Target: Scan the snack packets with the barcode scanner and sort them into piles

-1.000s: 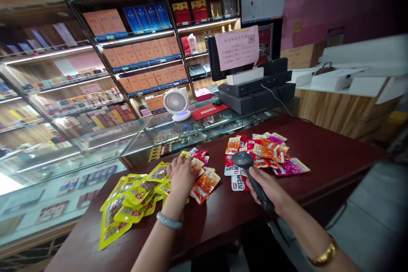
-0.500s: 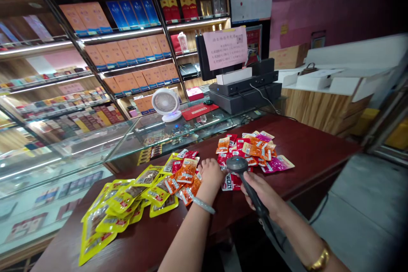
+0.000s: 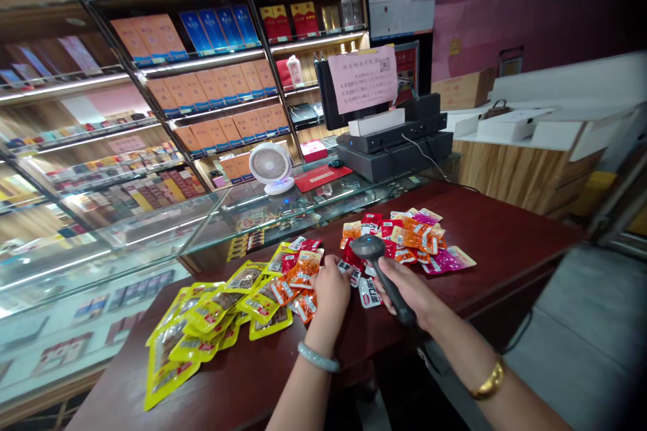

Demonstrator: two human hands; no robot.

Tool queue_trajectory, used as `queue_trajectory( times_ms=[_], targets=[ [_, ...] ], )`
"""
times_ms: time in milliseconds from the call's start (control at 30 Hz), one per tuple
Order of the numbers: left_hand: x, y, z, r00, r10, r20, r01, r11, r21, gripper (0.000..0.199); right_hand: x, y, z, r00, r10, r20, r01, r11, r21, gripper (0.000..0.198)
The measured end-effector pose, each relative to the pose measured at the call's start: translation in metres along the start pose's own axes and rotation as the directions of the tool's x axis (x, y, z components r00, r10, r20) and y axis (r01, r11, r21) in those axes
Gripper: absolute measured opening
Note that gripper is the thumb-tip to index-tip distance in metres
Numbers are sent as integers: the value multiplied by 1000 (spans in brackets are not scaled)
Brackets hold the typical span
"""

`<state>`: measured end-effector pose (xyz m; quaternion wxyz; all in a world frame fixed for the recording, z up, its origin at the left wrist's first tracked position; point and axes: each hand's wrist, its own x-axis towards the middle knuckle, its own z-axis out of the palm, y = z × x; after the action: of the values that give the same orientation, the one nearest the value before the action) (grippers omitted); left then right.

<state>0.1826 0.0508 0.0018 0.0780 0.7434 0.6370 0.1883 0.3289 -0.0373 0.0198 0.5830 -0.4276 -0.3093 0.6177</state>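
Note:
My right hand (image 3: 404,283) is wrapped round the handle of a dark barcode scanner (image 3: 371,249), its head tilted over the red packets. Just left of the scanner head, my left hand (image 3: 332,286) has its fingers closed on the edge of a red-and-white snack packet (image 3: 350,273). Orange snack packets (image 3: 306,269) lie against the left hand's outer side, beside a heap of yellow snack packets (image 3: 212,310). Beyond the scanner is a mixed pile of red, orange and purple packets (image 3: 414,236). A white-faced packet (image 3: 371,292) lies below the scanner head.
Along the far side of the brown table (image 3: 505,229) runs a glass display counter (image 3: 202,215) with a small white fan (image 3: 271,165). A cash register (image 3: 394,141) with a pink notice (image 3: 362,79) stands at the back. Shelves of boxes (image 3: 202,91) line the wall.
My left hand has moved from lying flat by the orange packets to gripping a red-and-white packet. The scanner has shifted slightly left, and a white-faced packet now shows below it.

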Motion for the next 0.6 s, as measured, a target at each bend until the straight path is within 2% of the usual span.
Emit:
queue_trajectory(
  times_ms=[167, 300, 467, 533, 600],
  targets=[
    [-6, -12, -13, 997, -81, 6, 81, 997, -19, 30, 7, 3, 11, 999, 20, 51, -21, 1000, 18, 44],
    [-4, -34, -33, 990, -138, -26, 138, 990, -17, 34, 11, 4, 20, 996, 16, 84, -15, 1000, -12, 44],
    [0, -79, -68, 972, -202, -119, 219, 964, 154, 45, 14, 5, 29, 992, 47, 116, -42, 998, -44, 44],
    [-1, -91, -75, 967, -217, -132, 243, 942, 230, 42, 15, 7, 30, 990, 52, 134, -47, 998, -42, 44],
    [-2, -93, -75, 958, -206, -199, 258, 922, 289, 44, 18, 8, 28, 988, 50, 147, -46, 998, -35, 43]
  ],
)
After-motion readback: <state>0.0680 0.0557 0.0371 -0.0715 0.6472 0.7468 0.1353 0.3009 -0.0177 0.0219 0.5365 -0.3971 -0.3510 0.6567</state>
